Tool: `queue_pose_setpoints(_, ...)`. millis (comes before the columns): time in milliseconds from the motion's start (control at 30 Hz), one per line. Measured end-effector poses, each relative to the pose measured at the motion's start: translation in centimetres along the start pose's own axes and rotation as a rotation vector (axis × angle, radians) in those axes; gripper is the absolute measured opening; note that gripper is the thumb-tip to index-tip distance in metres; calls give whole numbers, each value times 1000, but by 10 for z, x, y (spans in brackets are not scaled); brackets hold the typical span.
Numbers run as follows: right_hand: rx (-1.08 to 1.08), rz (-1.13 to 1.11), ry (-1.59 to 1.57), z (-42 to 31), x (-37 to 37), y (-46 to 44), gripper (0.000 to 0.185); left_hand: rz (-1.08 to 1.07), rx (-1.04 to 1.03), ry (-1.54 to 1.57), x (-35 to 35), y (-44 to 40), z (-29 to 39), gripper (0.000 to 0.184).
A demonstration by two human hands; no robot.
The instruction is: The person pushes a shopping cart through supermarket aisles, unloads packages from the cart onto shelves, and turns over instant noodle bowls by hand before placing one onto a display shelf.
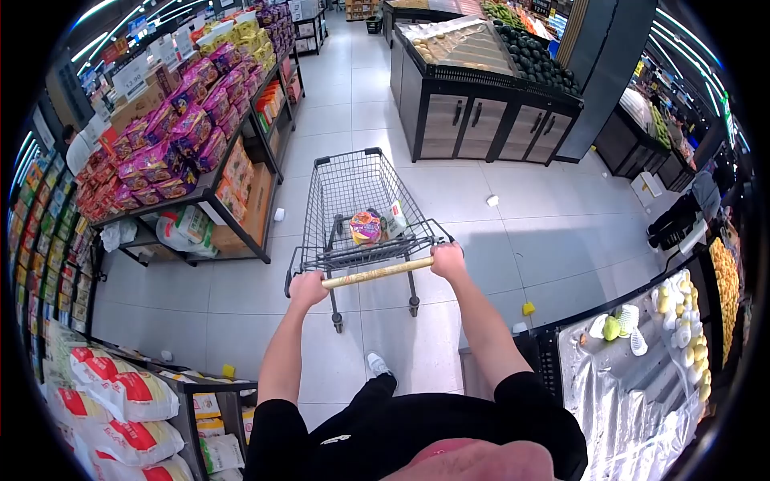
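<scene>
A grey wire shopping cart [333, 188] stands in front of me on the tiled floor. My left hand [308, 289] is wrapped round the left end of its yellowish handle bar [377, 272]. Round the right end of the same bar, my right hand [447, 260] is closed. Inside the basket, near the handle, sits a round purple and yellow instant noodle tub [366, 228]. Beside it leans a white and green package [396, 218] whose kind I cannot make out.
Purple snack bags [164, 164] are heaped on a shelf at left. White-and-red sacks [132, 393] lie stacked at lower left. A wooden-fronted produce stand [473, 124] rises ahead right. A fruit display [618, 385] flanks me on the right. A person [694, 204] is at far right.
</scene>
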State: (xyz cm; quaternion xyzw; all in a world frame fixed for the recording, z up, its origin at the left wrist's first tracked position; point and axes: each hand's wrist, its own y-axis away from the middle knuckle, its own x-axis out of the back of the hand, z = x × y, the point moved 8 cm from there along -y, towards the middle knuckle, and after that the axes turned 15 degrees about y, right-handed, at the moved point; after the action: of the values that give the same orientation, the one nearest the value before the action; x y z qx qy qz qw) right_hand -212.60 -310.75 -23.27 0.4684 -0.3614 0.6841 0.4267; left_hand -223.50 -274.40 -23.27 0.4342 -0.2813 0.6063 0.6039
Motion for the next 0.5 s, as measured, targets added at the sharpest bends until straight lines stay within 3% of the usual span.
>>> queue_pose_setpoints(100,-63,130,-40,7,-1,-35,10,54,-16,10,9,-48,-3,21)
queue_pose_setpoints(233,-45,73,-99,11,1,-60,12,32,2,0,14,-80,-3,18)
queue_pose_setpoints(300,-28,-95,5,12,-9,-68,16,38,-33,12,16,-87,0,18)
queue_pose_setpoints(500,111,-269,22,24,-8,-71,15,128,-104,40,10,-79,10,9)
